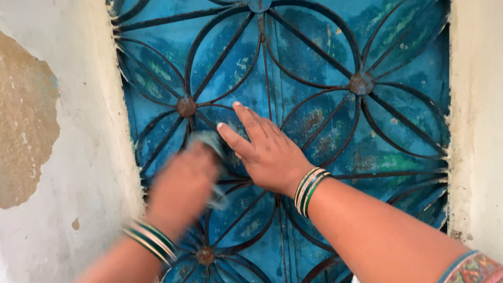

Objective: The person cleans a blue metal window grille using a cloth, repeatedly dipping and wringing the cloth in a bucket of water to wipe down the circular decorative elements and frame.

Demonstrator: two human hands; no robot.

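A blue metal window shutter [314, 47] sits behind a dark iron grille [361, 83] of curved petal-shaped bars. My left hand [183, 183] is blurred with motion and closed on a small grey cloth [209, 140], which is pressed against the grille left of centre. My right hand [264, 149] lies flat on the grille beside it, fingers spread and pointing up-left, holding nothing. Both wrists carry green and gold bangles.
A whitewashed wall [78, 105] frames the window on the left, with a large patch of bare brown plaster [23, 126] where paint has flaked off. A pale wall edge [477, 131] runs down the right side.
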